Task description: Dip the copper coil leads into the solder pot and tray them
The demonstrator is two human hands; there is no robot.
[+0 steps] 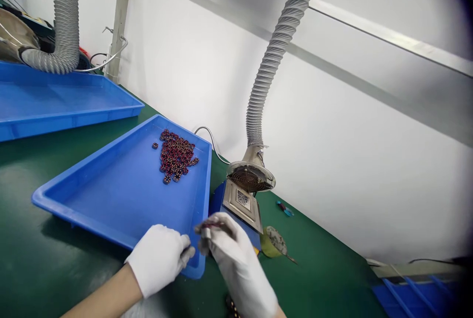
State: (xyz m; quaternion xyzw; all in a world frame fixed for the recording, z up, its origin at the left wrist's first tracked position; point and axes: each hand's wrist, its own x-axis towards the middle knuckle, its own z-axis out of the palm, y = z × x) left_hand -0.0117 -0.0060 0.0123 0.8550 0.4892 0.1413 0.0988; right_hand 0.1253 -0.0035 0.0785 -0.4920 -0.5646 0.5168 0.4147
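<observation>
My left hand [158, 259], in a white glove with greyed fingertips, hovers over the near right rim of the blue tray [121, 200]. Its fingers are curled together, and whatever may be between them is hidden. Just to the right, my gloved right hand [232, 259] pinches a small dark reddish part [213, 224], partly covered by the fingers and blurred. A pile of small round dark parts with copper-coloured dots [176, 155] lies at the far end of the tray. More of these dotted parts [232, 305] show beside my right wrist, mostly hidden.
Behind my right hand stands a blue box with a metal top plate [244, 202], under a fume hood [251, 176] on a grey hose [271, 57]. A yellow-green cup [273, 242] and a small blue tool [284, 208] are to the right. Another blue tray [62, 101] sits left.
</observation>
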